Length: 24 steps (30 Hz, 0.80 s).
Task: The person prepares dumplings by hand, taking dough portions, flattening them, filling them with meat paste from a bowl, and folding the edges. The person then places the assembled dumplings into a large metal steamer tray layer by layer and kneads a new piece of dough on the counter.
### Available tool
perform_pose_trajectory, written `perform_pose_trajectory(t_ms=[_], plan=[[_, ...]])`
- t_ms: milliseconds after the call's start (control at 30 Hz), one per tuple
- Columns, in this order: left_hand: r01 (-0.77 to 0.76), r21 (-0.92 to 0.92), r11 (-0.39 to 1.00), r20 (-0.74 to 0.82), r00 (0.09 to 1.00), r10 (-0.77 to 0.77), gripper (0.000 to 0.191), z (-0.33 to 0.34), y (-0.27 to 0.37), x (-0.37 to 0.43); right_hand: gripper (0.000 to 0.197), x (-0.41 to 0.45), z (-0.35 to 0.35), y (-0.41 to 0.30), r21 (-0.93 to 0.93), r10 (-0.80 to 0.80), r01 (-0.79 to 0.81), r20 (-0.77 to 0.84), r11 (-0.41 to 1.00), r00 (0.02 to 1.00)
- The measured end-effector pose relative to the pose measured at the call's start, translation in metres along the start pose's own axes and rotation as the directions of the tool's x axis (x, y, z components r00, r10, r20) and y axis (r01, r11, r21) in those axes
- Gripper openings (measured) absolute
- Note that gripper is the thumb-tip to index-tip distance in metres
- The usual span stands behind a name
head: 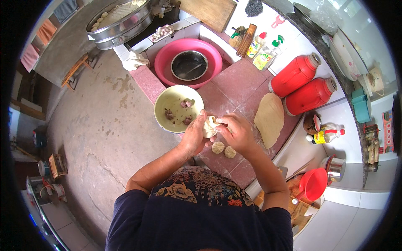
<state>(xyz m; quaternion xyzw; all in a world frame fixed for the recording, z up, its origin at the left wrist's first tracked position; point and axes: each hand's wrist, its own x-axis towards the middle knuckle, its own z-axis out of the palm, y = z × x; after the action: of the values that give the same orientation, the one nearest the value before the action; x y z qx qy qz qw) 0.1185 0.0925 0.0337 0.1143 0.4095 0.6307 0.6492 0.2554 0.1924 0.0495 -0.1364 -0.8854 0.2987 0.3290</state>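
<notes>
My left hand (194, 133) cradles a pleated dough bun (209, 127), partly open at its top. The fingers and thumb of my right hand (236, 130) pinch the bun's edge. Just left of my hands stands a cream enamel bowl (162, 109) holding a few small lumps of meat filling (169, 114). Two closed pleated buns (218, 147) (230, 152) sit side by side on the red tiled counter (236, 78), nearer my body. A rolled sheet of dough (269, 120) lies flat on the counter to the right of my hands.
Beyond the bowl, a pink basin (162, 64) holds a metal bowl (189, 65). Two red thermos flasks (295, 75) and soap bottles (257, 45) line the wall side. A steel steamer (122, 33) with buns stands at upper left. A red plastic ladle (313, 184) lies at lower right.
</notes>
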Motion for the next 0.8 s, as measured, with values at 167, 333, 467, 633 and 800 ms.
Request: perform_pose_trajectory(t_ms=[167, 333, 467, 633, 800], plan=[[0.016, 0.048, 0.999, 0.075, 0.997, -0.02, 0.047, -0.005, -0.002, 0.002, 0.021, -0.008, 0.0, 0.0, 0.071, 0.125, -0.127, 0.027, 0.989, 0.992], [0.085, 0.069, 0.994, 0.087, 0.992, -0.091, 0.046, -0.005, 0.006, 0.001, 0.027, 0.007, -0.011, -0.007, 0.137, 0.088, -0.092, 0.033, 0.986, 0.996], [0.118, 0.117, 0.986, 0.168, 0.976, -0.137, 0.047, -0.008, 0.01, 0.001, 0.03, 0.01, -0.021, -0.003, 0.042, -0.023, 0.015, 0.211, 0.999, 0.977], [0.098, 0.12, 0.988, 0.198, 0.973, -0.121, 0.047, -0.007, 0.012, 0.003, 0.022, 0.004, -0.014, -0.002, 0.056, 0.023, -0.031, 0.137, 0.998, 0.99], [0.015, 0.178, 0.984, 0.109, 0.993, -0.035, 0.05, 0.001, 0.01, 0.004, 0.014, -0.002, -0.006, -0.002, 0.02, 0.074, -0.075, 0.05, 0.997, 0.996]])
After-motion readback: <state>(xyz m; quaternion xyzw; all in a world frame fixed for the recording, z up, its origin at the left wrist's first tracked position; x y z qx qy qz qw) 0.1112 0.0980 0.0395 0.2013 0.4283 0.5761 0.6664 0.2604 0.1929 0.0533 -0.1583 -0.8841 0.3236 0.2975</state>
